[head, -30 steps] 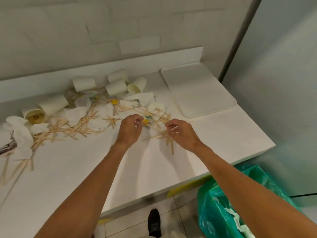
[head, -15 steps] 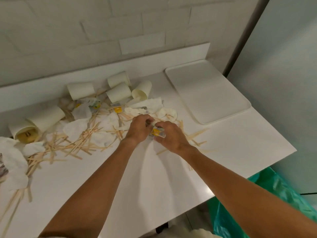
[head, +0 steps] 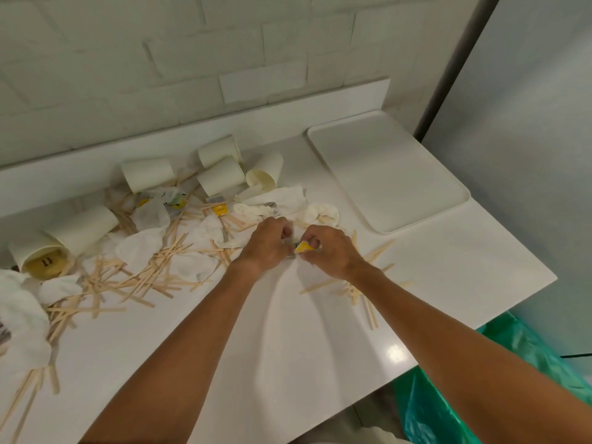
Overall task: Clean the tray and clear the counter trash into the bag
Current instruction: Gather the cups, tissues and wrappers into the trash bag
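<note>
While both hands bunch up over the white counter (head: pixel 288 341), the small yellow packet (head: pixel 302 247) sits right between their fingertips.
Left hand (head: pixel 266 248) and right hand (head: pixel 331 253) both pinch it, fingers curled; white rectangular plastic tray (head: pixel 387 174) lies further right, green plastic bag (head: pixel 448 402) past the counter's edge.

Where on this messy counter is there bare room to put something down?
The tray is bare, and so is the counter between it and the bag. So is the near strip under the arms. Left of the left hand and right hand, pinching a packet, cups, napkins and sticks crowd it.
</note>
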